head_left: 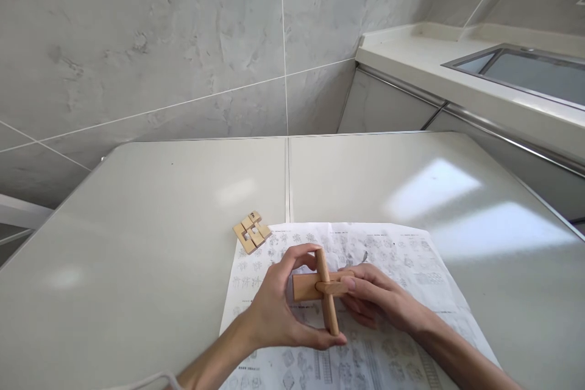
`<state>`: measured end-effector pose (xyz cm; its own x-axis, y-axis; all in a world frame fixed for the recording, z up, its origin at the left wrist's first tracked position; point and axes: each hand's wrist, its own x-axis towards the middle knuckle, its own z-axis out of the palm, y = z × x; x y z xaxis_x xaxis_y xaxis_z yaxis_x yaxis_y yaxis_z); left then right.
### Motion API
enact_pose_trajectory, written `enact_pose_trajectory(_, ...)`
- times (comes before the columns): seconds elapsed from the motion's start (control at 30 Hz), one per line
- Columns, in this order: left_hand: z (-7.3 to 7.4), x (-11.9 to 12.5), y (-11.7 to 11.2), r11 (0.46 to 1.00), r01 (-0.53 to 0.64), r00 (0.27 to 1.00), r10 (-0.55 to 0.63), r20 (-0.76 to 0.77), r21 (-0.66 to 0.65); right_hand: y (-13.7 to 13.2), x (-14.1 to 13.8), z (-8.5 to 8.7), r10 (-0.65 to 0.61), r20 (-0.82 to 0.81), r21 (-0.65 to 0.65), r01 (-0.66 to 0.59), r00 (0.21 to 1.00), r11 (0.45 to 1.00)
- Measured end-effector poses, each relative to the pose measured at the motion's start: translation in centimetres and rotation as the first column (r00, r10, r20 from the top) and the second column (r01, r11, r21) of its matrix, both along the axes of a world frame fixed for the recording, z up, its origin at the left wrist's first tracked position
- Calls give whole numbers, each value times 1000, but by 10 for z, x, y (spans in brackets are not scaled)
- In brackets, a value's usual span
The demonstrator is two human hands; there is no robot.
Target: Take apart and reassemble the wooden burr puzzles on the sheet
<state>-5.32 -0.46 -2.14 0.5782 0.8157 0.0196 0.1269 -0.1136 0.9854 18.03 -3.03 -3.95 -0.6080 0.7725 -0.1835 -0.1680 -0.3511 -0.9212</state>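
A wooden cross-shaped puzzle (322, 287), made of interlocked light wooden bars, is held just above a printed instruction sheet (402, 268). My left hand (278, 311) grips the upright bar between thumb and fingers at its top and bottom ends. My right hand (375, 298) pinches the horizontal bar from the right side. Both hands are closed on the puzzle. A small cluster of loose notched wooden pieces (251, 232) lies on the table just beyond the sheet's upper left corner.
The pale table (137, 225) has a seam running down its middle and meets a grey tiled wall at the back. To the right stands a white counter (411, 55) with a steel sink (521, 70).
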Motion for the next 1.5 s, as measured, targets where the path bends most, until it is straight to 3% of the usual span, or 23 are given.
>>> enact_pose_trajectory(0.07, 0, 1, 0, 1000, -12, 1000, 13, 6, -21, 0, 1, 4, -35, 103, 101, 25, 994, 995)
enact_pose_trajectory(0.13, -1, 2, 0, 999, -35, 999, 35, -7, 3, 0, 2, 10, -169, 210, 270, 109, 963, 957)
enact_pose_trajectory(0.23, -3, 4, 3, 998, -31, 999, 33, -24, 56, 2, 5, 16, -342, 175, 468, 227, 923, 854)
enact_pose_trajectory(0.33, -4, 6, 4, 997, -26, 997, 31, -70, 75, 4, 7, 15, -390, 131, 584, 247, 911, 773)
enact_pose_trajectory(0.53, -8, 6, 1, 994, -82, 979, 93, -183, 68, 4, 4, 6, -485, 179, 750, 200, 856, 630)
enact_pose_trajectory(0.7, -6, 7, 4, 995, -74, 975, 87, -203, 72, 1, -2, 2, -616, 172, 861, 186, 769, 473)
enact_pose_trajectory(0.83, -1, 9, 6, 988, -88, 971, 115, -210, 130, -1, -5, 0, -668, 166, 886, 188, 726, 425)
enact_pose_trajectory(0.97, 0, 9, 6, 978, -92, 970, 131, -207, 186, -3, -6, -3, -684, 162, 886, 201, 711, 419)
enact_pose_trajectory(1.03, 0, 8, 6, 973, -94, 965, 141, -221, 209, -3, -5, -3, -656, 176, 863, 207, 734, 462)
enact_pose_trajectory(1.17, 0, 6, 8, 960, -82, 958, 150, -243, 270, -4, -2, 2, -546, 210, 777, 201, 811, 597)
enact_pose_trajectory(1.33, -1, 3, 12, 938, -70, 963, 153, -224, 340, -2, 2, 7, -489, 186, 752, 197, 852, 630)
enact_pose_trajectory(1.43, -3, 3, 11, 895, -57, 962, 168, -215, 442, 0, 4, 8, -448, 186, 699, 203, 874, 686)
enact_pose_trajectory(1.5, -5, 3, 10, 827, -58, 958, 203, -201, 560, -1, 4, 7, -442, 203, 650, 217, 874, 728)
